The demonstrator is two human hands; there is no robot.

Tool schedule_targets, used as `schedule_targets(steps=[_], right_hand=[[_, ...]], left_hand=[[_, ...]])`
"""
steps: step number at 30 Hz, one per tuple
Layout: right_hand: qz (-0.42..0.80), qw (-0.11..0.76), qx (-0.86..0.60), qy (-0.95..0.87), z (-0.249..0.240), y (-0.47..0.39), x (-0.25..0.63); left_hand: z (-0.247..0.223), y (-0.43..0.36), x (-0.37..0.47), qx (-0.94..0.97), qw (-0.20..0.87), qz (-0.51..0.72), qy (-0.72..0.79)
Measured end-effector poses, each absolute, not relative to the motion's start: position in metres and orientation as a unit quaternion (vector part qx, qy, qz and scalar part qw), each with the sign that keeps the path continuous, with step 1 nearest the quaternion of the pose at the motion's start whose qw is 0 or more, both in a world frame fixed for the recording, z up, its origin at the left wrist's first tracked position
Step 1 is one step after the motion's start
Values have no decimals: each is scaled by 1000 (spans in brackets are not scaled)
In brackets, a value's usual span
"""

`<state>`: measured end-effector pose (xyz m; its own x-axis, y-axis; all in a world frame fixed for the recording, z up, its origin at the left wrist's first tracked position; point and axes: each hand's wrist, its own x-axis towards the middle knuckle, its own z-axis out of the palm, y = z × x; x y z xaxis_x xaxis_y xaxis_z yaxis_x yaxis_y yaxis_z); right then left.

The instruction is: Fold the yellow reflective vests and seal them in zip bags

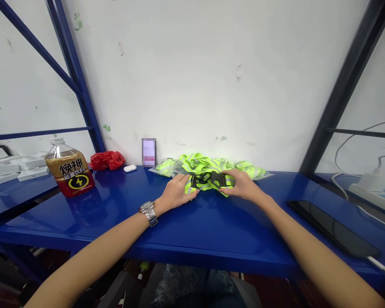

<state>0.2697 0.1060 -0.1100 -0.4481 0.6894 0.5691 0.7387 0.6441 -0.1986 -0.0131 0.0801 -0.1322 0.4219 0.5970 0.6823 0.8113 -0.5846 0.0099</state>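
Both hands hold parts of a black plastic buckle on neon-yellow reflective webbing (pixel 199 162). My left hand (pixel 179 191), with a metal watch (pixel 148 211) on its wrist, is closed on the pronged buckle half (pixel 194 181) and its strap. My right hand (pixel 240 185) pinches the socket half (pixel 218 179) between thumb and fingers. The two halves face each other with a gap between them. Behind the hands the rest of the webbing lies heaped on a clear plastic bag (pixel 266 174); more yellow material shows at both ends of the heap.
The blue table (pixel 192 231) carries a large drink bottle (pixel 69 169), a red plastic bag (pixel 107 160), a white earbud case (pixel 130 168) and a phone (pixel 149 152) leaning on the wall. At right lie a dark phone (pixel 333 226) with a cable and a power strip (pixel 375 188).
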Motion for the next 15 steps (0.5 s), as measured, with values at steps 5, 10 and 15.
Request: schedule_targets(steps=[5,10,15], right_hand=[[-38,318,-379,-868,-110,102,259],[-39,322,-365,-872,-109,101,259],[-34,319,-368,-873,-110,100,259]], left_hand=[[-134,79,-10,-828,177,-343,-406],[-133,78,-11,-834,176,-335,-402],[-133,78,-11,-836,175,-332,-401]])
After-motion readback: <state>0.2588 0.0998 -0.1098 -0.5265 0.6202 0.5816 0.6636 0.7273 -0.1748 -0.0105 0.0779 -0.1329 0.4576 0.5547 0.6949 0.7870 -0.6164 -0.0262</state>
